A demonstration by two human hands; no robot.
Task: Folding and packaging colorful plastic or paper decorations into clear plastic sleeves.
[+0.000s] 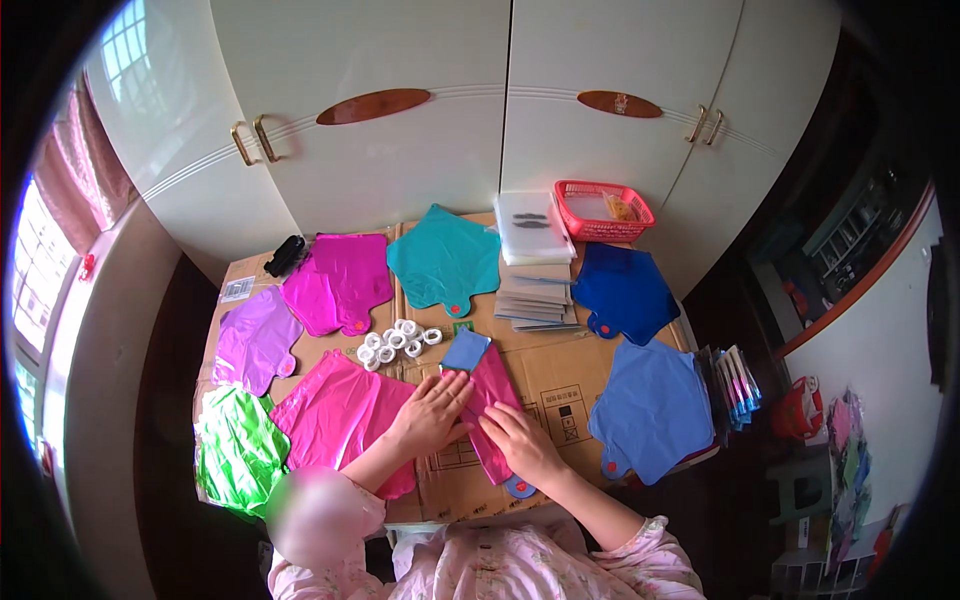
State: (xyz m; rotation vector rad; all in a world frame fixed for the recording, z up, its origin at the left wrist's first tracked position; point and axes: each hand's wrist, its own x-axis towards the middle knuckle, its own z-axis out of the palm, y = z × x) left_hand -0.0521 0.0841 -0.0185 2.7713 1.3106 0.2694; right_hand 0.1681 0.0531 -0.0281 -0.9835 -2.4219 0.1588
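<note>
Both hands flat on a folded pink foil balloon, mid-surface.

Left hand (432, 412): palm down, fingers spread, pressing the folded pink foil balloon (488, 410), not clenched. Right hand (522, 442): fingers extended, pressing its lower part, gripping nothing. Balloon lies on the cardboard surface (550, 375), a blue piece (466, 350) at its top end, white tape rolls (395, 342) just beyond.

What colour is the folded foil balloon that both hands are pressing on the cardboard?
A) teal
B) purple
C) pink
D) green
C: the left hand and right hand both rest on a folded pink balloon with a light blue one under its far end; the green balloon lies away at the left edge.
</note>
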